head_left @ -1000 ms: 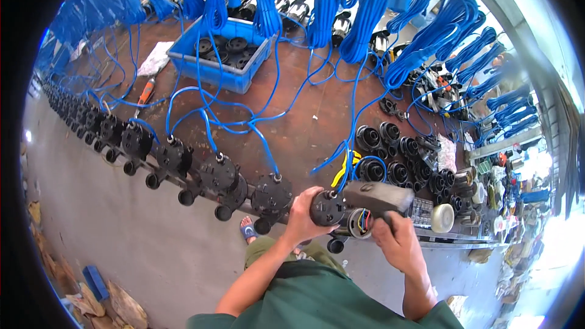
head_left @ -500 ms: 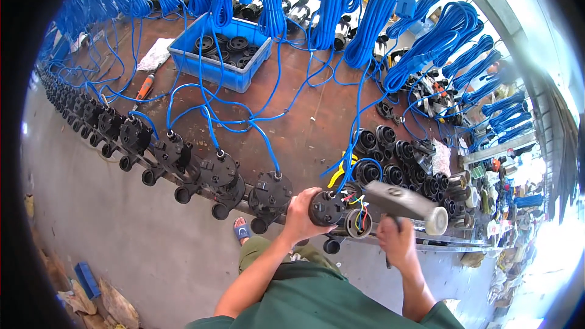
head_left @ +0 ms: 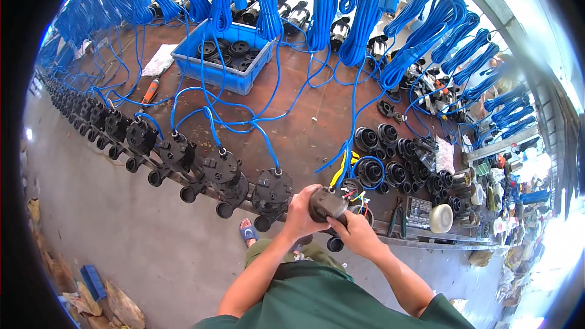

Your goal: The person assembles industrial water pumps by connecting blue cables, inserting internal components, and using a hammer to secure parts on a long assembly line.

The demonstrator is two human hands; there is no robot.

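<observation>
At the table's front edge my left hand (head_left: 300,214) is wrapped round the side of a black round motor housing (head_left: 316,214). My right hand (head_left: 358,236) is closed on a hammer, its handle mostly hidden by the fingers. The dull grey hammer head (head_left: 331,203) lies over the top of the housing and covers most of it. Right beside the housing, thin coloured wires (head_left: 355,195) stick out above an open round part, partly hidden by my right hand. Yellow-handled pliers (head_left: 338,173) lie just behind, next to a blue cable.
A row of black housings (head_left: 272,190) with blue cables runs left along the edge. Behind stands a blue crate (head_left: 222,76) of black rings. Blue cable bundles (head_left: 266,6) hang overhead. To the right are black round parts (head_left: 369,172), dark pliers (head_left: 397,216) and a white roll (head_left: 441,218).
My right hand has swung the hammer left and down onto the housing. Dark pliers and a small compartmented tray, previously behind the hammer, now show. My left hand stays on the housing.
</observation>
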